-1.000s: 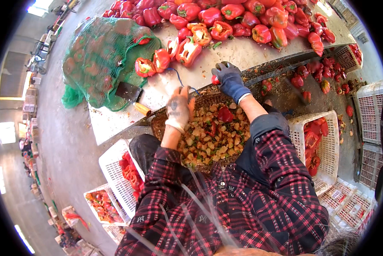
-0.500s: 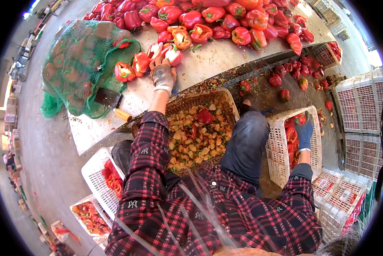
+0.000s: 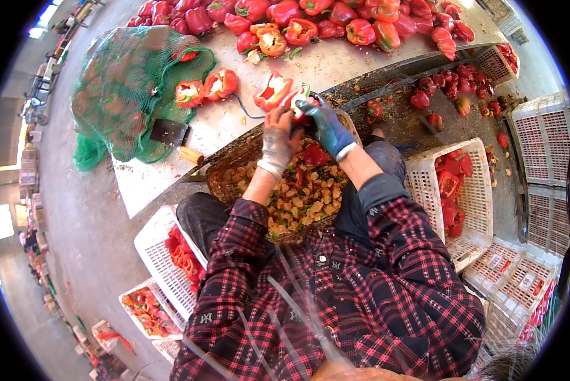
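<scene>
At the table's near edge my two gloved hands meet over a basket. My left hand (image 3: 278,141), in a stained pale glove, is closed on a cut red bell pepper (image 3: 273,92) whose white inside shows. Its fingertips are partly hidden. My right hand (image 3: 329,127), in a blue-grey glove, has its fingers curled against a second pepper piece (image 3: 296,96) with a green stem end, right beside the first. Below both hands, the brown basket (image 3: 224,174) holds yellowish pepper cores (image 3: 310,203) and some red scraps. Two opened red peppers (image 3: 220,84) lie left of my hands on the metal table.
A heap of red peppers (image 3: 336,28) covers the table's far side. At left lie a green mesh sack (image 3: 132,89) and a wide-bladed knife (image 3: 170,132). White crates with red pepper pieces stand by my left (image 3: 161,260) and right knees (image 3: 482,209). Stacked crates (image 3: 545,146) rise farther right.
My right hand has left the right-hand crate and come up to my left hand. My left hand has drawn cut peppers from the table toward me, over the basket's far edge.
</scene>
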Motion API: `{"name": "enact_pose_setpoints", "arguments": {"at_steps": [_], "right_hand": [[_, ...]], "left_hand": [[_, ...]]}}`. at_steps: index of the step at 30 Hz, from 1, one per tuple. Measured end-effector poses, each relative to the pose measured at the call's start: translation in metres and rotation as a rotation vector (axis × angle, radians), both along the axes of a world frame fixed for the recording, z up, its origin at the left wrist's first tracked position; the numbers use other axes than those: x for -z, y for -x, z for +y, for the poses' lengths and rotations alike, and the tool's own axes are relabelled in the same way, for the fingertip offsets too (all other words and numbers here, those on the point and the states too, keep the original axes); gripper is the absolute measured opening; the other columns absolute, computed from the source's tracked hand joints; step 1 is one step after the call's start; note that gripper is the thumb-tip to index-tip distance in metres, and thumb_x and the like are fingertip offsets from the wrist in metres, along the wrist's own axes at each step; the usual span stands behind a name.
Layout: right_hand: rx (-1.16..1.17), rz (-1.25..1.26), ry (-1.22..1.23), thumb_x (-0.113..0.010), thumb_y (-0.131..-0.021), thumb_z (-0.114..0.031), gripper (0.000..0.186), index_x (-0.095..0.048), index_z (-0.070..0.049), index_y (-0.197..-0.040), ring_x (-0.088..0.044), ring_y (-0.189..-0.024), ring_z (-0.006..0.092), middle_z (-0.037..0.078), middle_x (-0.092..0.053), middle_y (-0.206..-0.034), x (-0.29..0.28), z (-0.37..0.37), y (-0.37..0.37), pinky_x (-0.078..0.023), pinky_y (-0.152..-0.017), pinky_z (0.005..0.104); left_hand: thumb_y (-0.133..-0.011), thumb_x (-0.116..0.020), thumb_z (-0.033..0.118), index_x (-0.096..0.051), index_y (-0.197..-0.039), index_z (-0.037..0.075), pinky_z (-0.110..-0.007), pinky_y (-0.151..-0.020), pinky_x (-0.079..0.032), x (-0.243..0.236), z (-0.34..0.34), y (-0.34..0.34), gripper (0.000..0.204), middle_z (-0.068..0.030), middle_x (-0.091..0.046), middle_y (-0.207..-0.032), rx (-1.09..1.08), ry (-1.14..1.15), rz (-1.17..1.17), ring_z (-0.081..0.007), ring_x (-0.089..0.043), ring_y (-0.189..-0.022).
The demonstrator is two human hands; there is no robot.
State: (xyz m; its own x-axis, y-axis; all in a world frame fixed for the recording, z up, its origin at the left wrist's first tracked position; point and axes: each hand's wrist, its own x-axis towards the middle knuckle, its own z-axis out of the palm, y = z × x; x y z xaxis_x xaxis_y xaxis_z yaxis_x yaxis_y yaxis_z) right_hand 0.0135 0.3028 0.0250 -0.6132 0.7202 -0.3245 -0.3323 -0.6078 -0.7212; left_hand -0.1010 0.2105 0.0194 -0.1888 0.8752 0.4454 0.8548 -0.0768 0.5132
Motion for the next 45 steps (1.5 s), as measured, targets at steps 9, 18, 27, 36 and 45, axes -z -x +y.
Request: {"name": "enact_pose_setpoints", "arguments": {"at_steps": [9,18,27,36,45], "right_hand": [[-0.018,-0.055,-0.044,-0.067,-0.079,-0.024,0.034,-0.063,-0.007,-0.108,-0.059,-0.082,0.0118,0.001,-0.062,-0.094,0.001,0.004,-0.017,-0.048,-0.072,0.0281],[0.177,-0.033,-0.258,-0.065,-0.081,-0.019,0.030,-0.061,-0.007,-0.108,-0.061,-0.089,0.0140,0.003,-0.061,-0.098,0.004,-0.006,-0.020,-0.051,-0.078,0.0293],[0.308,0.111,-0.006,-0.065,-0.082,-0.013,0.036,-0.055,-0.003,-0.115,-0.063,-0.093,0.0204,0.007,-0.062,-0.102,0.014,0.007,-0.051,-0.054,-0.081,0.0356],[0.297,-0.313,-0.556,-0.068,-0.081,-0.007,0.055,-0.046,0.000,-0.131,-0.054,-0.111,0.0191,0.012,-0.056,-0.123,0.028,-0.013,-0.024,-0.046,-0.094,0.0303],[0.084,0.208,0.528,-0.059,-0.090,-0.026,0.042,-0.052,-0.007,-0.127,-0.057,-0.106,0.0200,0.009,-0.059,-0.119,-0.018,-0.040,-0.064,-0.047,-0.093,0.0341]], "left_hand": [[-0.077,-0.065,0.020,-0.054,-0.123,0.007,-0.044,-0.079,-0.051,-0.006,0.039,0.068,0.049,-0.0233,-0.062,-0.107,-0.278,0.152,0.082,-0.0420,-0.063,-0.089],[-0.073,-0.061,0.021,-0.058,-0.098,0.006,-0.046,-0.074,-0.050,0.023,0.075,0.085,0.029,-0.0209,-0.065,-0.090,-0.343,0.313,0.088,-0.0395,-0.063,-0.086],[-0.077,-0.066,0.026,-0.056,-0.106,0.000,-0.045,-0.077,-0.052,0.014,0.088,0.122,0.041,-0.0268,-0.061,-0.104,-0.609,0.333,0.033,-0.0373,-0.063,-0.093],[-0.088,-0.065,0.023,-0.064,-0.096,0.001,-0.030,-0.062,-0.046,0.015,0.037,-0.039,0.023,-0.0080,-0.064,-0.081,-0.101,0.233,-0.800,-0.0169,-0.058,-0.072],[-0.073,-0.071,0.013,-0.054,-0.116,0.001,-0.040,-0.083,-0.050,-0.013,0.004,-0.032,0.048,-0.0236,-0.057,-0.115,0.243,0.111,-0.154,-0.0405,-0.059,-0.099]]}}
